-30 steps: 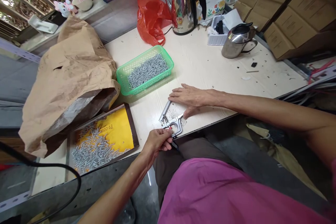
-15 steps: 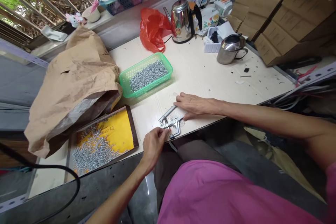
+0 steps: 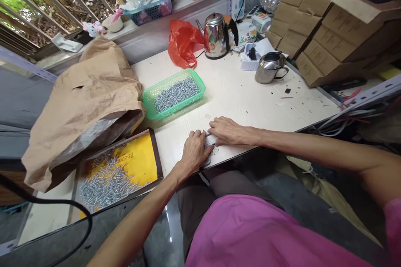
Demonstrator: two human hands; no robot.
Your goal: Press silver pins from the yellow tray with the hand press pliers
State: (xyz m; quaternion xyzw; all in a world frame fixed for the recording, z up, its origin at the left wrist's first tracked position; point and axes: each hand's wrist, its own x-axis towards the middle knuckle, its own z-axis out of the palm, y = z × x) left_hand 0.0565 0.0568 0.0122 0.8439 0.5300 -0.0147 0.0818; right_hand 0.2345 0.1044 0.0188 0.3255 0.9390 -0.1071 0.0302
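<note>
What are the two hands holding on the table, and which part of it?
Both press on a small metal hand tool at the table edge. The left hand covers its near end, the right hand its far end. The exact grip is hidden.

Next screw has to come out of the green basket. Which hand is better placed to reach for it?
Probably the left hand: the green basket lies up the table on its side, while the right hand rests on the metal hand tool and would have to cross over.

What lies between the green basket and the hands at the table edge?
In the head view, only bare tabletop shows between the green basket and the left hand and right hand, which cover a metal tool.
</note>
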